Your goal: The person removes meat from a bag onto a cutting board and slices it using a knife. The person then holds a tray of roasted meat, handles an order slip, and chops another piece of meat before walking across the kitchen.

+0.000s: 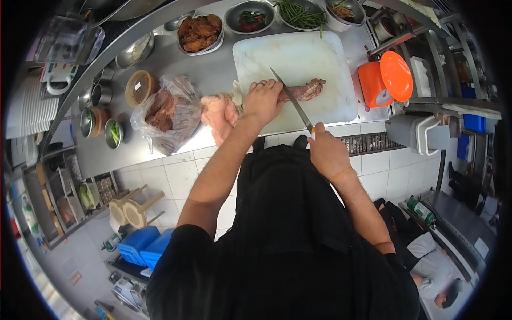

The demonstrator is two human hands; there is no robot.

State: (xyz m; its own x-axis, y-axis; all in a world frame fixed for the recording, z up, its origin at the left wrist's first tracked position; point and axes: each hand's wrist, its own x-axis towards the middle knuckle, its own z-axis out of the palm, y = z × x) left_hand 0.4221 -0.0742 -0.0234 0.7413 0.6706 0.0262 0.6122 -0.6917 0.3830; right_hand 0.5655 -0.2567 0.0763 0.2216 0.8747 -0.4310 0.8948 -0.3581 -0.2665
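On the white cutting board [290, 50] lies a long strip of raw meat [309, 92]. My left hand [262, 100] presses down on the left end of the meat, its fingers bent and held close together. A knife [294, 101] is gripped by its handle in my right hand [328, 152], at the board's near edge. The blade slants up and left across the meat, just right of my left fingers. Left of the board sit a pale pink piece of raw meat [217, 113] and a clear plastic bag [184, 128] with dark red meat inside.
Along the back stand a bowl of browned meat pieces [200, 52], a metal bowl [233, 24] and a bowl of green beans [301, 18]. An orange scale [370, 85] stands right of the board. A brown-filled tub [140, 88] is at left. Another person [434, 266] is at lower right.
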